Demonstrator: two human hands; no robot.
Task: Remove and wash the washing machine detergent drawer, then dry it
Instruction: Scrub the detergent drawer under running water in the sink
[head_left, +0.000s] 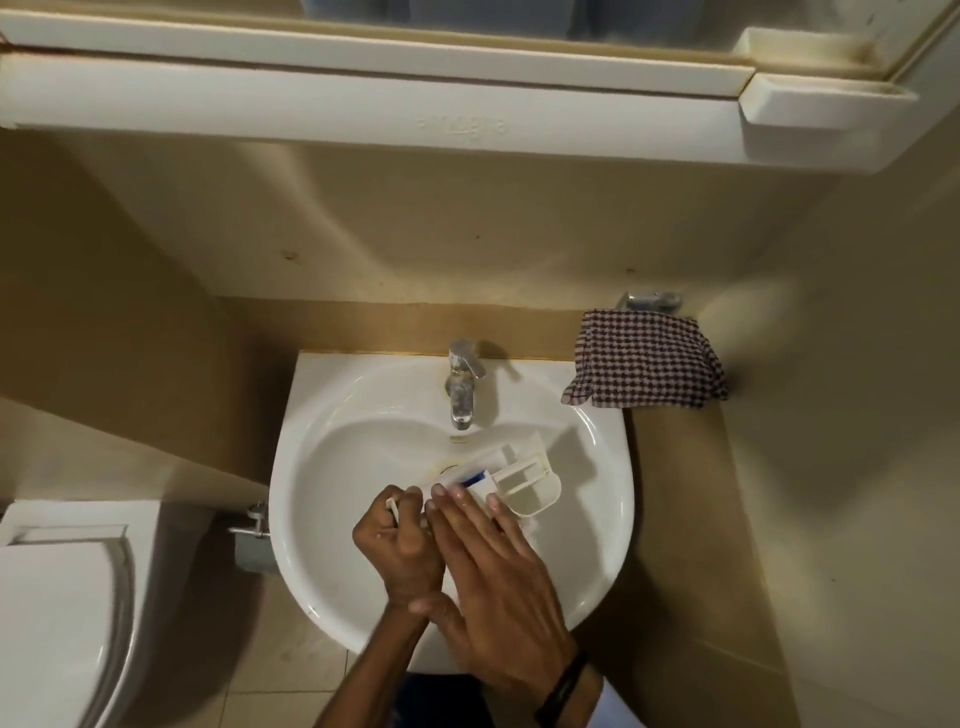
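Down low in the middle of the frame, a round white sink (322, 467) with a shiny tap (461, 384) at its back edge. Inside the bowl, a little right of the middle and just below the tap, the detergent drawer (524, 480): white with a bit of blue, lying tilted, far end toward the right rim. At the near left end of the drawer, the left hand (400, 551), curled tight round a thin white stick (390, 506); cannot tell what kind of stick. Just beside it on the right and touching it, the right hand (498, 582), its fingers (467, 525) straight and pressed together, lying flat on top of the drawer. Round the right wrist, near the bottom of the frame, a black band (563, 686). At the right of the frame, a checked cloth (649, 358), dark and white, draped on the ledge by the upper right corner of the sink, one corner hanging over the rim. In the lower left, a white toilet (62, 597) with its lid down. Across the top, a long white cabinet (363, 104). At the bottom, pale floor tiles (291, 675).
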